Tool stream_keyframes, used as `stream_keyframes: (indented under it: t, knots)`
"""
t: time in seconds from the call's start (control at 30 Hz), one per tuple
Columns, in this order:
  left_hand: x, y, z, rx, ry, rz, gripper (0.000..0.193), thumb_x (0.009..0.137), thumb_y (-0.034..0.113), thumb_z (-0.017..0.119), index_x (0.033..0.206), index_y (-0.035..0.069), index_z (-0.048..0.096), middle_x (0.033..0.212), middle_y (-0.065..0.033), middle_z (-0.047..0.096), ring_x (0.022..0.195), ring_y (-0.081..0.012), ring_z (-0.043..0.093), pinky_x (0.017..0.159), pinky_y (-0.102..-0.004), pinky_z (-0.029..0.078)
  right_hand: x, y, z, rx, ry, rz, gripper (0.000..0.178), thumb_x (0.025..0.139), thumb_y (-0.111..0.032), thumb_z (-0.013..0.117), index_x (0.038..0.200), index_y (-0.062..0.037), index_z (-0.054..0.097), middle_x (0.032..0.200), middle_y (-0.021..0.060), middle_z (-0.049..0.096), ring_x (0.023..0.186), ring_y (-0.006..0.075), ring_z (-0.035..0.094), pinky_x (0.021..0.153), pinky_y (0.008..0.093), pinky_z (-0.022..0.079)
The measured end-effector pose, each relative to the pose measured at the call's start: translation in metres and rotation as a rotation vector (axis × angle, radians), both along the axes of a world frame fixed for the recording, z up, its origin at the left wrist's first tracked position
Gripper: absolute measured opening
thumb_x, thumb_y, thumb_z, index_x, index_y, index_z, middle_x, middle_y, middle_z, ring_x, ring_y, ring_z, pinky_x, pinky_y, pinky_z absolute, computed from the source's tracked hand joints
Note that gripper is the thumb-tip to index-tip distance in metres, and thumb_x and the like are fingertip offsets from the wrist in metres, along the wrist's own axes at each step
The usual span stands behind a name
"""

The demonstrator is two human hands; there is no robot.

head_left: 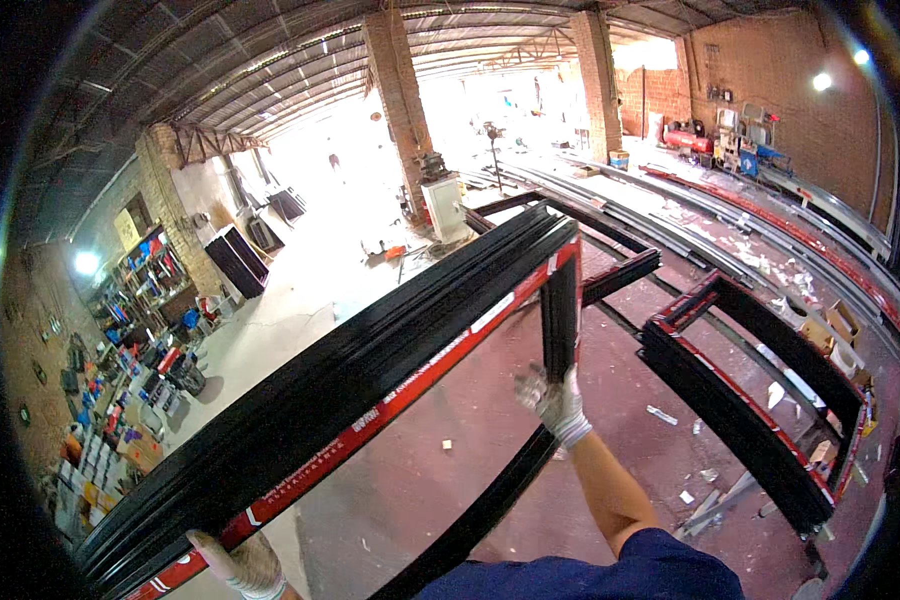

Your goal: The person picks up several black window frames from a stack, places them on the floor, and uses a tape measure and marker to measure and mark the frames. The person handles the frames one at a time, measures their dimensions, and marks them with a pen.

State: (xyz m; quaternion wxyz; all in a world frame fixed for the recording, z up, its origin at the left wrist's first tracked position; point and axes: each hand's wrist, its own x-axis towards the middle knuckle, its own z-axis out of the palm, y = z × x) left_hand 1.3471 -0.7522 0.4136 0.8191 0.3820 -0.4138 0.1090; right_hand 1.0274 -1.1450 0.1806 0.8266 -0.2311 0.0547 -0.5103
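A large black rectangular frame with red-and-white protective film along one edge is tilted up in front of me, crossing the view from lower left to upper middle. My left hand, in a pale glove, is closed round its near lower-left end, thumb over the red strip. My right hand, gloved too, grips the far short side near the lower corner, fingers on one side and thumb on the other. The frame's lower long side curves down toward my body. Parts of both hands' grips are hidden.
Another black frame rests low at the right; a further one lies behind the held frame. Long metal profiles lie on the right-hand floor. Brick pillars and a white cabinet stand ahead. Tool-filled shelves line the left wall.
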Motion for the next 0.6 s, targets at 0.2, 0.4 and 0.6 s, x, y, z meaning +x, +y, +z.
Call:
stream_keyframes:
  t: [0.2,0.4,0.6]
  knots:
    - [0.101,-0.122,0.013,0.044,0.145,-0.154,0.071,0.094,0.051,0.060,0.149,0.010,0.040,0.146,-0.0121,0.047,0.136,-0.0315,0.044,0.117,-0.0545,0.030,0.124,-0.050,-0.166,0.172,0.518,-0.169,0.065,0.096,-0.060,0.051,0.127,-0.0026,0.055,0.115,0.0157,0.067,0.106,0.0301,0.064,0.090,0.0403,0.051]
    - [0.201,-0.215,0.016,0.292,0.017,-0.363,0.070,0.096,0.054,0.055,0.148,0.009,0.042,0.149,-0.0097,0.046,0.137,-0.0304,0.043,0.117,-0.0515,0.029,0.245,-0.057,-0.205,0.494,0.867,-0.131,0.073,0.095,-0.063,0.051,0.137,-0.0036,0.051,0.134,0.0160,0.058,0.118,0.0296,0.058,0.094,0.0430,0.051]
    - [0.259,-0.331,0.032,0.265,0.007,-0.310,0.070,0.096,0.052,0.057,0.147,0.007,0.043,0.149,-0.0114,0.047,0.136,-0.0309,0.044,0.117,-0.0514,0.030,0.333,-0.142,-0.237,0.613,0.582,0.195,0.086,0.094,-0.071,0.041,0.152,-0.0084,0.031,0.143,0.0192,0.049,0.120,0.0360,0.056,0.096,0.0504,0.050]
